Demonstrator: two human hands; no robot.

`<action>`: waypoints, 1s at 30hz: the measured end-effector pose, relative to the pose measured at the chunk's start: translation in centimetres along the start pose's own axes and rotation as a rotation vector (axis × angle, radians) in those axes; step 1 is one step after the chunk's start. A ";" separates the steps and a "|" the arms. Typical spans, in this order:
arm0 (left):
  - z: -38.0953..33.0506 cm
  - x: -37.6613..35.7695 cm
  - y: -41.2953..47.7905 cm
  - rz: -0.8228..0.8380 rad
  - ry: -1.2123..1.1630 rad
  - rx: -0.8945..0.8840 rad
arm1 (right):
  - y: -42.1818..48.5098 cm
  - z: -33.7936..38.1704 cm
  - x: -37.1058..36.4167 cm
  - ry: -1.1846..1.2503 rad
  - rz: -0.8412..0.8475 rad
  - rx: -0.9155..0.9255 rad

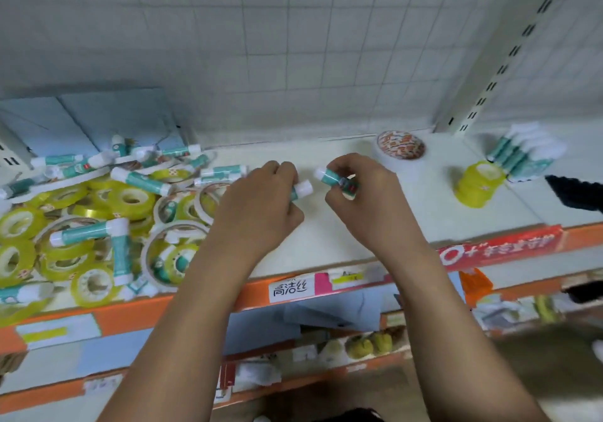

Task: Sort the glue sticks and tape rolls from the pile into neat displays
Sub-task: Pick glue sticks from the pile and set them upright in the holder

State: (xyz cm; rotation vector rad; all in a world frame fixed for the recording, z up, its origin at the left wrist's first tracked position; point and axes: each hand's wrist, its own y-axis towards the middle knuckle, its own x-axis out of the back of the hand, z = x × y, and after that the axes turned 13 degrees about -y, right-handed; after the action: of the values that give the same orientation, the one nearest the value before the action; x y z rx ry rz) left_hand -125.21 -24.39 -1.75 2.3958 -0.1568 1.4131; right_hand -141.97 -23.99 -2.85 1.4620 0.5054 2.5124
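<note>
Over the smooth white shelf (326, 225), the left hand (257, 206) closes its grip on a cylindrical teal-and-white glue stick (301, 189) and the right hand (365, 199) on another glue stick (329, 176), knuckles up, with the glossy tape-and-glue pile (98, 212) left of both grips.

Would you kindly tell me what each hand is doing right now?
Left hand: closed around a glue stick.
Right hand: closed around another glue stick.
</note>
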 end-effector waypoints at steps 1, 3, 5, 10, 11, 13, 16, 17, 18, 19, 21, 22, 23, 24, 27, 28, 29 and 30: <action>-1.3 -0.8 0.5 0.025 -0.012 -0.040 | -0.3 -1.3 1.0 -0.018 -0.021 -0.024; -4.2 -2.6 1.5 0.074 -0.042 -0.113 | -1.0 -4.2 3.1 -0.053 -0.062 -0.068; -7.4 -4.6 2.4 0.096 -0.059 -0.175 | -1.7 -7.3 5.3 -0.083 -0.084 -0.104; -15.9 -10.4 5.0 0.114 -0.107 -0.268 | -3.3 -16.6 10.5 -0.157 -0.077 -0.183; -17.6 -11.6 5.6 0.127 -0.113 -0.276 | -3.5 -18.5 11.5 -0.157 -0.074 -0.204; -20.7 -13.9 7.0 0.153 -0.108 -0.290 | -3.8 -22.4 13.4 -0.157 -0.069 -0.229; -24.8 -16.9 8.8 0.168 -0.098 -0.292 | -3.9 -27.7 15.5 -0.155 -0.056 -0.250; -26.0 -17.8 9.4 0.172 -0.091 -0.288 | -3.8 -29.3 16.1 -0.149 -0.054 -0.257; -27.0 -18.5 9.9 0.178 -0.085 -0.282 | -3.7 -30.8 16.6 -0.144 -0.048 -0.261; -28.0 -19.2 10.4 0.185 -0.083 -0.276 | -3.5 -32.1 16.9 -0.138 -0.039 -0.263; -29.5 -20.5 11.4 0.200 -0.079 -0.262 | -3.0 -34.3 17.4 -0.122 -0.015 -0.258; -30.1 -21.1 11.9 0.209 -0.072 -0.255 | -2.7 -35.2 17.5 -0.115 -0.007 -0.252; -30.6 -21.7 12.4 0.220 -0.063 -0.250 | -2.4 -35.9 17.6 -0.109 -0.001 -0.248; -30.9 -22.2 12.9 0.233 -0.054 -0.243 | -2.1 -36.6 17.6 -0.104 0.005 -0.246; -31.5 -23.5 14.2 0.258 -0.041 -0.221 | -1.3 -38.2 17.2 -0.105 0.028 -0.255; -31.5 -23.8 14.4 0.264 -0.040 -0.219 | -1.2 -38.6 17.0 -0.107 0.040 -0.261; -31.6 -24.1 14.7 0.270 -0.042 -0.219 | -1.1 -38.9 16.8 -0.107 0.049 -0.265; -31.5 -24.5 14.9 0.275 -0.047 -0.221 | -1.0 -39.1 16.7 -0.105 0.054 -0.269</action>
State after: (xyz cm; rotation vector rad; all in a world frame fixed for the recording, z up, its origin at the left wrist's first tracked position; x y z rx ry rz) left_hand -167.42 -29.14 -5.46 2.2886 -0.6417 1.3697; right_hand -184.23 -25.14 -7.62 1.5082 0.1058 2.4122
